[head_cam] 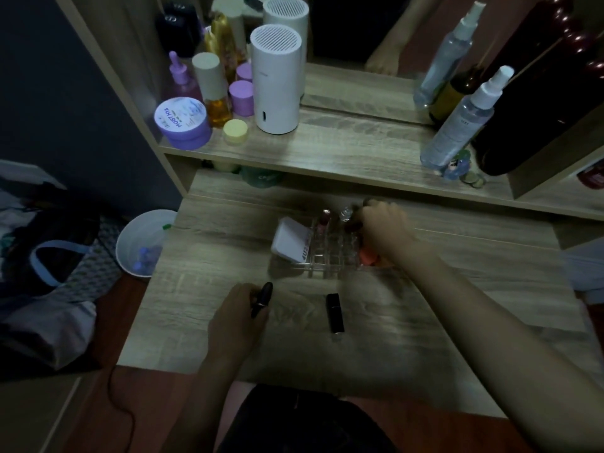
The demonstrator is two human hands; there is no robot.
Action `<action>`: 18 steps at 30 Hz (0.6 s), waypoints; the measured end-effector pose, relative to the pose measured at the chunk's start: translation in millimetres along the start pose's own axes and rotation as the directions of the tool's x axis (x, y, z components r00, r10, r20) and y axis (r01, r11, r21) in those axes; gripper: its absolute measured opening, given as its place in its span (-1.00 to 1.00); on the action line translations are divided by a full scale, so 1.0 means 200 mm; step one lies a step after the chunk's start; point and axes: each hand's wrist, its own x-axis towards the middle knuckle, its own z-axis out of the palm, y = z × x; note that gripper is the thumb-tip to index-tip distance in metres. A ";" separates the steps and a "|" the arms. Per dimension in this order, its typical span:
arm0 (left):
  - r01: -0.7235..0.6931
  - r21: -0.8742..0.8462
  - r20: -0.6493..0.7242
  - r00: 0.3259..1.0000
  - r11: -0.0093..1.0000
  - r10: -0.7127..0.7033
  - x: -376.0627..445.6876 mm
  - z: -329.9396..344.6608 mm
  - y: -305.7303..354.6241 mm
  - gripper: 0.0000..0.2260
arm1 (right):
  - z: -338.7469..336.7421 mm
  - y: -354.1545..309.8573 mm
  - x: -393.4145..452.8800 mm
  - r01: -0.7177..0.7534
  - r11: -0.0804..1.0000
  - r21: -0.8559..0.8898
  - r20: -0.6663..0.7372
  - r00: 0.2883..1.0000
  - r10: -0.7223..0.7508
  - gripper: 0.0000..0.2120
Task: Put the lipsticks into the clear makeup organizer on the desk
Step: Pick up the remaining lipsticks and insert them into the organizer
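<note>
The clear makeup organizer [322, 256] stands mid-desk, with a pink-red lipstick [324, 219] and a silver-capped one [344, 213] upright in its back slots. My right hand [384, 228] is over its back right corner, fingers closed on a dark lipstick [354, 225] at a slot. My left hand [243, 310] rests on the desk in front, closed on a black lipstick [263, 299]. Another black lipstick [335, 312] lies loose on the desk between my arms.
A white box [291, 240] leans against the organizer's left side, and an orange-red sponge [367, 256] sits at its right. The shelf behind holds purple jars [183, 122], a white cylinder [276, 83] and spray bottles [457, 125]. A white bin [143, 241] stands left of the desk.
</note>
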 end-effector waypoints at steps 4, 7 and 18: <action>-0.018 -0.050 0.020 1.000 0.999 0.019 0.01 -0.02 0.02 -0.75 | 0.00 0.00 0.02 0.050 0.999 -0.003 0.026 0.998 -0.050 -0.81; -0.022 -0.143 0.016 1.000 0.989 0.025 0.03 -0.05 0.08 -0.78 | -0.01 0.00 0.03 0.100 0.995 0.008 0.050 0.994 -0.100 -0.81; -0.203 -0.292 -0.070 0.979 0.935 0.191 0.06 -0.10 0.29 -0.74 | 0.01 0.01 0.09 0.133 0.990 0.055 0.133 0.981 -0.139 -0.81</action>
